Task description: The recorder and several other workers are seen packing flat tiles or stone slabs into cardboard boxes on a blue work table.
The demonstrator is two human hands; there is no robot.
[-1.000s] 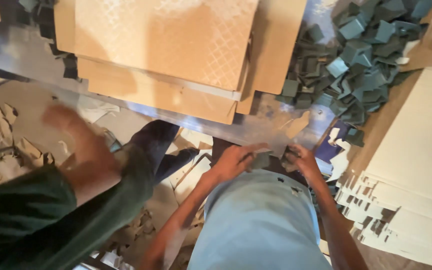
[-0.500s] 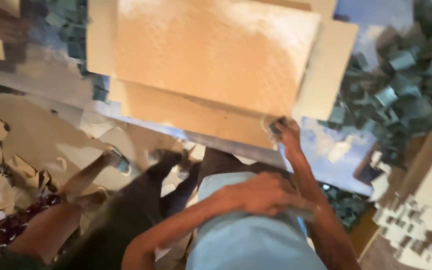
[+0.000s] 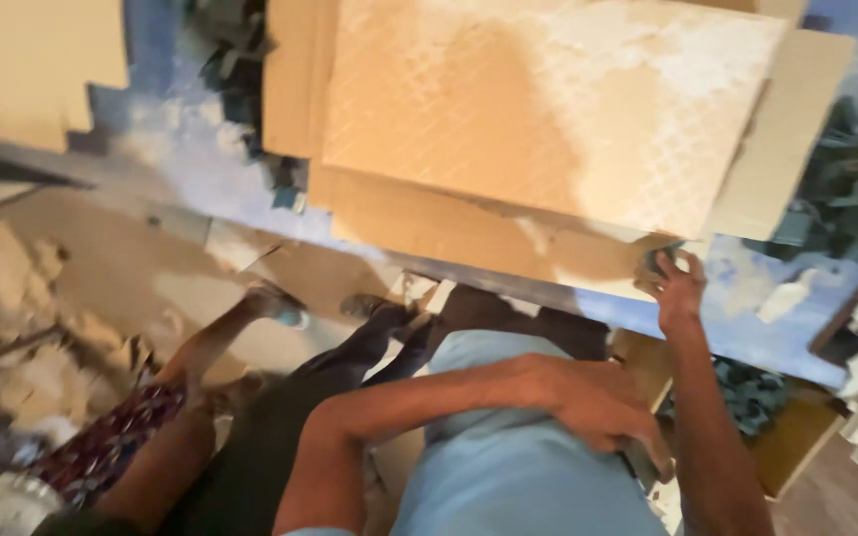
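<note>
My right hand (image 3: 675, 283) reaches up to the near edge of a stack of tan cardboard sheets (image 3: 548, 109) on a blue-grey table (image 3: 201, 149). Its fingers pinch a small dark grey piece (image 3: 659, 260) against that edge. My left arm crosses my light blue shirt (image 3: 518, 467). My left hand (image 3: 598, 402) lies at my right hip with the fingers bent downward. Their tips are hidden, so I cannot see whether they hold anything.
A heap of dark grey-green pieces (image 3: 846, 199) covers the table's right end, with more (image 3: 240, 60) at the upper left. Another person's bare leg and foot (image 3: 272, 303) and a dark-trousered leg (image 3: 350, 347) stand close on my left. Torn cardboard scraps (image 3: 32, 328) litter the floor.
The view has swung left and closer. My left hand slid further across my shirt to the right hip. My right hand stays at the cardboard's edge.
</note>
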